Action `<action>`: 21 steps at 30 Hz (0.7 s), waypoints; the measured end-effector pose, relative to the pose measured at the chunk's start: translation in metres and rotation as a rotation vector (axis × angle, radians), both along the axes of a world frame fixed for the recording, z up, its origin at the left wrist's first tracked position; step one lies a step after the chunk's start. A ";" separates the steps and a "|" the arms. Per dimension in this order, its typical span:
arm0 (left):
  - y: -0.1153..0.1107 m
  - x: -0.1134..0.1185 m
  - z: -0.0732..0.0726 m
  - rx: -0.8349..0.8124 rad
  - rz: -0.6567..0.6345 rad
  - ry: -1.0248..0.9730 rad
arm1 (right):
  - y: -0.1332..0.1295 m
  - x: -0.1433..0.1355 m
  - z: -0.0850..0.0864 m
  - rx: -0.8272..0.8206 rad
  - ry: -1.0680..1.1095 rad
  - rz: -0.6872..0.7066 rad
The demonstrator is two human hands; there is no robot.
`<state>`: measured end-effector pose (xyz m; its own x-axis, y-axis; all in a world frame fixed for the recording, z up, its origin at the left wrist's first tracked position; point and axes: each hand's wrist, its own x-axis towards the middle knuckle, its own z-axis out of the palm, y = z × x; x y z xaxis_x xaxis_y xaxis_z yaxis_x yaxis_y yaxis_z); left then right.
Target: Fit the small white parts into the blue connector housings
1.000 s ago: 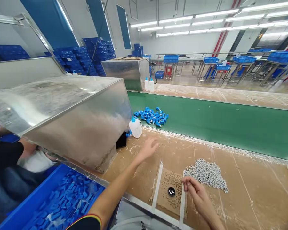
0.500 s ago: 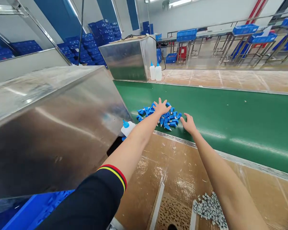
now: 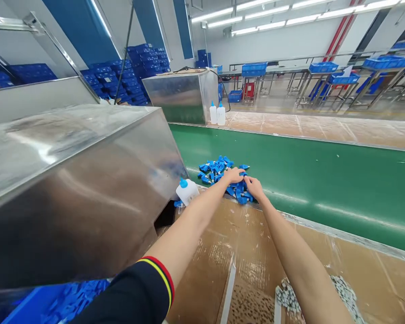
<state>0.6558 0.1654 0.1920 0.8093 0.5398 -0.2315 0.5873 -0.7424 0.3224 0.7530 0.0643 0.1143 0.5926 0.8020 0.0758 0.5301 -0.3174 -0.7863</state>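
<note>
A loose heap of small blue plastic parts (image 3: 218, 166), several with pale tips, lies at the near edge of the green belt (image 3: 310, 175). My left hand (image 3: 234, 174) is laid over the right half of the heap, fingers stretched to the right and slightly bent. Close against its fingertips is my right hand (image 3: 254, 186), its fingers drawn together at the heap's right side. What lies between the right fingers is hidden. More blue parts sit just below both hands, by the belt's metal edge.
A white bottle with a blue cap (image 3: 188, 192) leans beside the large metal housing (image 3: 87, 193) on my left. Grey pieces (image 3: 347, 294) are piled on the brown cardboard surface (image 3: 256, 243). A blue bin (image 3: 30, 306) stands low left. Two bottles (image 3: 220, 114) stand across the belt.
My left hand has come down and nearer, its spread fingers turning to the right. My right hand has moved in beside it and closed. Parts on the right are bunched nearer the belt's edge.
</note>
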 end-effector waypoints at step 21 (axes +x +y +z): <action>-0.088 -0.079 0.037 -0.274 -0.116 0.167 | -0.110 -0.044 0.040 -0.203 0.154 0.226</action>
